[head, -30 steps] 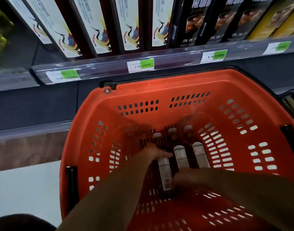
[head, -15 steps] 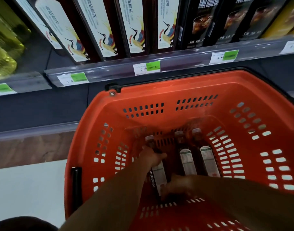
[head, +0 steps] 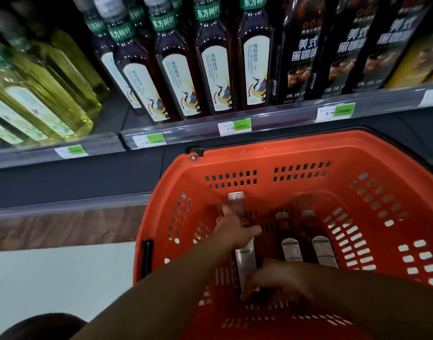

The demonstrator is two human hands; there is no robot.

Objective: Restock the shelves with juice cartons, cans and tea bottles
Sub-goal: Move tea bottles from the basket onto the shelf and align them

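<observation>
Bottle [head: 244, 241] lies lengthwise, cap toward the shelf [head: 210, 132], your left hand [head: 235, 230] wrapped round its neck, your right hand [head: 276, 280] gripping its base.

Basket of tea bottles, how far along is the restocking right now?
Done: the shelf row of dark tea bottles above already looks well filled. In hand: the left hand grips the neck of one tea bottle in the orange basket, and the right hand holds its base. Left: two more bottles lie on the basket floor.
</observation>
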